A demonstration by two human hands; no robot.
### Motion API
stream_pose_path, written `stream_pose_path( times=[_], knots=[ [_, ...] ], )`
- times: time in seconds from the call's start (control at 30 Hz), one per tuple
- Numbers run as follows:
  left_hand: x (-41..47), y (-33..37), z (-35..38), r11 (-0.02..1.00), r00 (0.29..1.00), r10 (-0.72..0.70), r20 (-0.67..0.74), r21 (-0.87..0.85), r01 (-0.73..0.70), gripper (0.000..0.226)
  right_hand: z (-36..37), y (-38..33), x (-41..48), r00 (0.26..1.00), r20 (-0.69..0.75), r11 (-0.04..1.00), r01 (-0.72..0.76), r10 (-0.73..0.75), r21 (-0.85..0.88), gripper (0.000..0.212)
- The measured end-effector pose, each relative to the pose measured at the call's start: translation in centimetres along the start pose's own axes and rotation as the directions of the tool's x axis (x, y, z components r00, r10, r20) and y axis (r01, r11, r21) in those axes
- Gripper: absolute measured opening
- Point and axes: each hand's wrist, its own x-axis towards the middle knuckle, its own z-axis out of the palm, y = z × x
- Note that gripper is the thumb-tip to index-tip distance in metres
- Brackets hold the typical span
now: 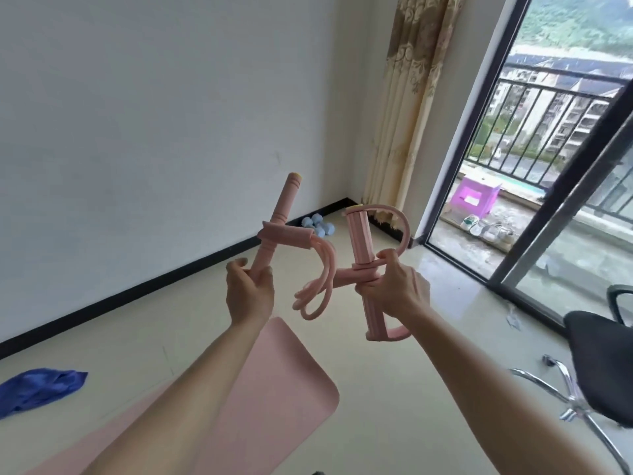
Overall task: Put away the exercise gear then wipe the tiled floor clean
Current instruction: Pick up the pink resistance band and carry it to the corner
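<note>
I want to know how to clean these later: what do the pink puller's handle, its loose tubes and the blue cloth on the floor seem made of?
Handle bar: likely matte foam, ribbed, no glare. Tubes: probably rubber or latex, smooth, drooping in soft loops between the left hand and right hand. Blue cloth: woven fabric with slight sheen, crumpled into folds.

Black swivel office chair [603, 365] on chrome legs, right; patterned beige curtain [407, 108] beside sliding glass door; purple plastic stool [474, 197] on balcony.

Home room, curtain [407, 97], balcony door [534, 186], tiled floor [394, 389]
</note>
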Motion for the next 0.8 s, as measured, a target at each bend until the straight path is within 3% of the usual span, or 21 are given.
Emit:
stream_pose_path(
  times=[0.13, 0.33, 0.47, 0.57, 0.8],
  knots=[
    [9.1, 2.6, 7.4, 0.993, 0.998, -0.052, 0.034, 0.108, 0.048, 0.044, -0.7, 2.5, 11.0, 0.998, 0.011, 0.993, -0.067, 0.068, -0.094, 0.062],
    [20.3, 7.1, 16.1, 0.991, 0.999, -0.038, 0.037, 0.131, 0.033, 0.043, -2.0, 7.2, 25.7, 0.979, -0.073, 0.976, -0.196, 0.19, -0.098, 0.066],
    [27.9, 7.8, 22.9, 0.966, 1.0, -0.026, 0.01, 0.257, 0.023, 0.048, 0.4, 9.7, 36.0, 0.973, -0.099, 0.974, -0.214, 0.207, -0.07, 0.063],
    [33.1, 7.9, 28.9, 0.94, 0.996, -0.087, 0.002, 0.33, 0.081, 0.05, 4.1, 10.9, 44.3, 0.986, -0.045, 0.986, -0.162, 0.16, -0.046, 0.065],
    [46.8, 10.6, 40.2, 0.909, 0.958, -0.284, -0.032, 0.309, 0.279, 0.05, 10.3, 10.4, 65.6, 0.972, 0.223, 0.997, -0.079, 0.074, 0.013, 0.064]
  ],
)
